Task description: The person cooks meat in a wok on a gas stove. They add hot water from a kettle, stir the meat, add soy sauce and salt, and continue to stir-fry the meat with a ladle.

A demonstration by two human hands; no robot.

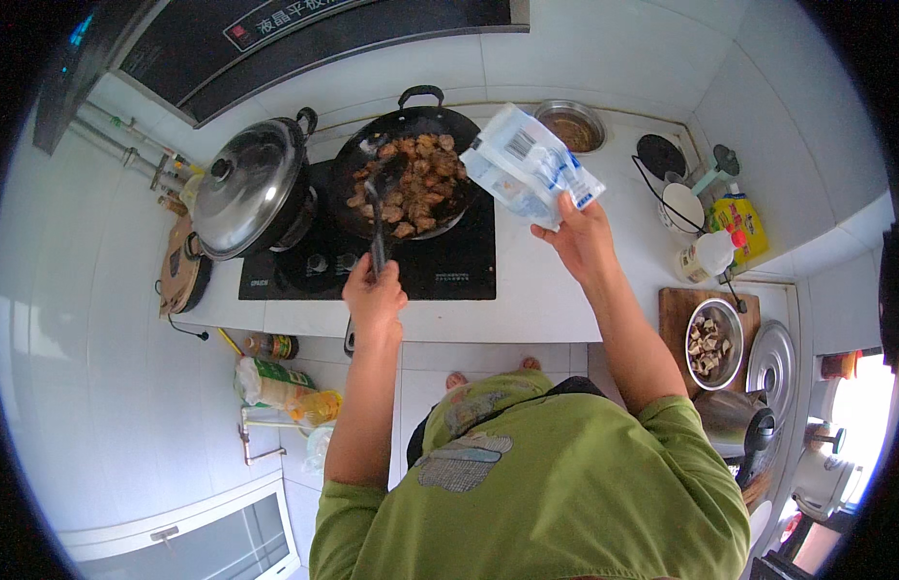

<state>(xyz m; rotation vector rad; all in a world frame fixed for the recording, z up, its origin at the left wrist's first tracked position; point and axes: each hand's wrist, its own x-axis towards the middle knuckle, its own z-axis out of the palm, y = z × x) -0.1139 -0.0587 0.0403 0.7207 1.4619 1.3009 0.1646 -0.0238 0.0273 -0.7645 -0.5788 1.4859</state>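
My left hand [375, 293] grips the dark handle of a cooking ladle [379, 217], whose bowl rests among browned meat chunks [420, 177] in a black wok [355, 148]. The wok sits on the right side of a black gas cooktop [449, 268]. To the right of the wok, my right hand [581, 235] holds a white and blue plastic packet [529, 163] by its lower corner, raised above the counter. The packet's far end overlaps the wok's right rim in view. Whether anything is inside the packet, I cannot tell.
A lidded pot [250, 188] stands left of the wok. Behind the packet is a metal bowl [571, 127]. At right, a cutting board [670, 319] carries a steel bowl of cut pieces [712, 344], near a white bottle [707, 255] and an electric kettle [732, 420]. A range hood [333, 43] hangs above.
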